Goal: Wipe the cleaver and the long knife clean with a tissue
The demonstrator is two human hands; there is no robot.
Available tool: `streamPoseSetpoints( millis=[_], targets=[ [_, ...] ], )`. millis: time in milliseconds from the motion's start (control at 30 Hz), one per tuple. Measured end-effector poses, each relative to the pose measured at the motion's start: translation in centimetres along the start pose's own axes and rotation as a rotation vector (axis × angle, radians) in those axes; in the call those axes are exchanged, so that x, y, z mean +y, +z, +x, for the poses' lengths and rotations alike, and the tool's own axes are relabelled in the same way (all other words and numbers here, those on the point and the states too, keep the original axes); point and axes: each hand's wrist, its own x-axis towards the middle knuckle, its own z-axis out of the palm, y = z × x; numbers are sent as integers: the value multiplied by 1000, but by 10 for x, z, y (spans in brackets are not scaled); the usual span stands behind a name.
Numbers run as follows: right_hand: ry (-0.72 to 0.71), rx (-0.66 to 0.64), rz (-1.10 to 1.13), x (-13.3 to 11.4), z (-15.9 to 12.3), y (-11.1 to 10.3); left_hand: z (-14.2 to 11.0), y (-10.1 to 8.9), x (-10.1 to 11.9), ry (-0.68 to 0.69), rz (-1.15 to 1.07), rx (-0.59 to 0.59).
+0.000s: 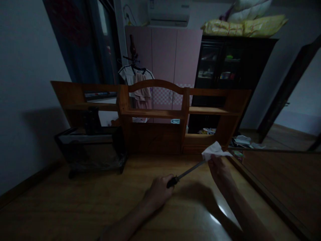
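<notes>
My left hand (160,190) is closed round the black handle of a long, thin, grey-shafted tool (190,170). The shaft slants up and to the right, above the wooden desktop (135,207). In the dim light I cannot tell whether it is a blade or a rod. My right hand (218,166) pinches a crumpled white tissue (213,150) at the far end of the shaft. The tissue hides the tip.
A glass tank with a black frame (92,154) stands on the desk at left. Across the back runs a wooden shelf unit (152,113). Papers (243,140) lie beyond the desk's right edge. Behind are pink wardrobe doors (164,57) and a dark cabinet (235,63).
</notes>
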Motion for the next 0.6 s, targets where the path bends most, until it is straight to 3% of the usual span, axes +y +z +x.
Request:
streamPoseSetpoints(
  millis=[233,367,600],
  targets=[
    [151,-456,-338,14,-41,36,6,20,-11,-38,-320,-33],
    [205,-483,-343,22,-51,46,9,22,-17,-70,-389,-76],
    [273,-499,-371,32,-53,41,11,19,-17,-52,-433,-85]
  ],
)
